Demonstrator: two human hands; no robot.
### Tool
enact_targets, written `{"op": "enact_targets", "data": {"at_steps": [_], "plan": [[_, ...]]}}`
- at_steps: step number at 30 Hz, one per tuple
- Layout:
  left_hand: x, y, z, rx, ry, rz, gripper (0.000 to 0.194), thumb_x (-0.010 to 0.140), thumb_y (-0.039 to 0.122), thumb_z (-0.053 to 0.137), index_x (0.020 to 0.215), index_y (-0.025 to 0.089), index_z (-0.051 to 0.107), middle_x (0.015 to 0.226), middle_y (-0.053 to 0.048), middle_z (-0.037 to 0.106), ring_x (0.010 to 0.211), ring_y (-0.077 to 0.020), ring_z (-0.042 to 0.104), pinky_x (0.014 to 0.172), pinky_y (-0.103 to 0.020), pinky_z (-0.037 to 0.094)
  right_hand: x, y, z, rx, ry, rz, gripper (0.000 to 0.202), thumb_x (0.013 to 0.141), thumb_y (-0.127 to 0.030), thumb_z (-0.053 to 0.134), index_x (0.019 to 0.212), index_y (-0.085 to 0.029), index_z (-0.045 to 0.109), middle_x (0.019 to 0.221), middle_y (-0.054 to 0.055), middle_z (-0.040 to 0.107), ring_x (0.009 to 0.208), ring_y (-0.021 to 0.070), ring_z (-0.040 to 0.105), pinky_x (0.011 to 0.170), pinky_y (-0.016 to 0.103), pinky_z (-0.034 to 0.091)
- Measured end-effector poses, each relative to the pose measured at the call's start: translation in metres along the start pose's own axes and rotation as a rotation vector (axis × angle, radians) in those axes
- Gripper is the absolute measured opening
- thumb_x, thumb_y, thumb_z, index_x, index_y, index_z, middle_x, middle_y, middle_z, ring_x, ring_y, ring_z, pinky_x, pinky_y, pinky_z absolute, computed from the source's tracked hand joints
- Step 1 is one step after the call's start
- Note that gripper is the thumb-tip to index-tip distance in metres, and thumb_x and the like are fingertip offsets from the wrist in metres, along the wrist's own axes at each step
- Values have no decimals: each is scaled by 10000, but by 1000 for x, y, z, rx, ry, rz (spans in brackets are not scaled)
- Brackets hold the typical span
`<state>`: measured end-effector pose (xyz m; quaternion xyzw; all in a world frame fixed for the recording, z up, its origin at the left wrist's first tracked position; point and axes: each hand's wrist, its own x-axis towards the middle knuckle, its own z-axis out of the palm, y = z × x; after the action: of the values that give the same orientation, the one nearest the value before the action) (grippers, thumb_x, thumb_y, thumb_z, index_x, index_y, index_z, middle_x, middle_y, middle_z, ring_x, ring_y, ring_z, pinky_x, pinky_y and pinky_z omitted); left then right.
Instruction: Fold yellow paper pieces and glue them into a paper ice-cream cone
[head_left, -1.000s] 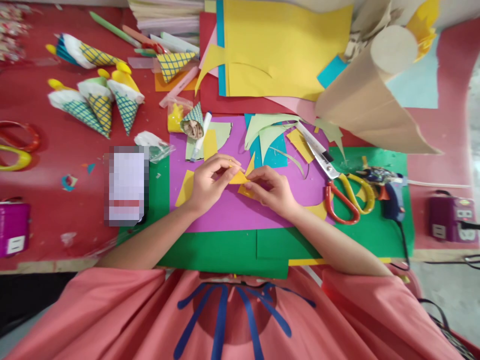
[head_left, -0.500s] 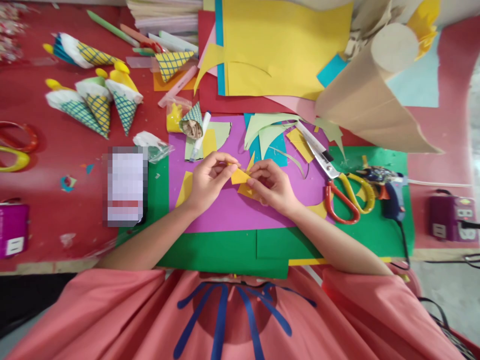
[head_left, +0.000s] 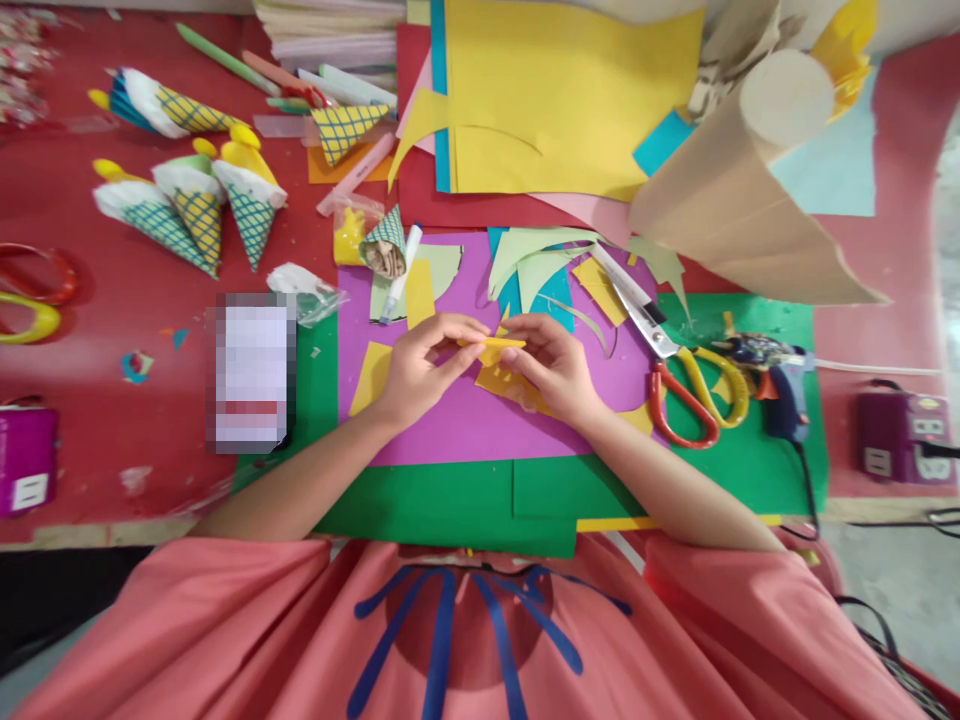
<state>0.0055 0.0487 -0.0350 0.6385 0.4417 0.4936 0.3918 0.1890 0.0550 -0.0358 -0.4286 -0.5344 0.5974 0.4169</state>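
A small piece of yellow paper (head_left: 501,343) is stretched between my hands, seen almost edge-on. My left hand (head_left: 424,368) pinches its left end between thumb and fingers. At the other end, my right hand (head_left: 556,368) has its thumb and fingertips closed on the paper. Beneath them, yellow paper scraps (head_left: 517,388) lie on a purple sheet (head_left: 435,430). Large scissors (head_left: 660,345) with one red and one yellow handle rest to the right of my right hand. A marker (head_left: 401,273) and a small patterned paper cone (head_left: 386,245) lie beyond my left hand.
A glue gun (head_left: 787,385) lies on green sheets (head_left: 420,500) at the right. A phone (head_left: 251,375) is on the left. Several patterned cones (head_left: 251,215) lie at the far left. A big brown paper cone (head_left: 735,200) and yellow sheets (head_left: 570,90) are at the back.
The yellow paper has turned from showing its flat face to nearly edge-on. My left hand has shifted slightly right and down, and my right fingers have moved closer along the paper.
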Motion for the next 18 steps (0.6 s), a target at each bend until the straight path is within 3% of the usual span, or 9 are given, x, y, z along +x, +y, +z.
{"op": "enact_targets", "data": {"at_steps": [5,13,18], "plan": [[-2,1,-1,37,0,18,48,835,260,679,858,218,670,928,-29,720,902,-131,683,792,-263,562,-1,-2,0,-45,-3,39,325,816,-486,655,832,-162,637,627,-16,629,511,80,569,457,193,429],[0,6,-3,5,-58,-29,69,817,248,699,881,241,723,954,-11,755,909,-135,705,815,-262,566,-1,-7,-4,-76,51,-69,247,838,-404,652,732,-181,645,621,-26,605,496,62,494,470,208,391],[1,4,-3,36,-28,-18,91,804,273,714,889,242,724,864,-3,743,832,-123,692,759,-248,560,-2,-4,-4,-109,60,-132,220,866,-387,619,766,-194,649,692,-6,631,604,95,568,563,239,454]]}}
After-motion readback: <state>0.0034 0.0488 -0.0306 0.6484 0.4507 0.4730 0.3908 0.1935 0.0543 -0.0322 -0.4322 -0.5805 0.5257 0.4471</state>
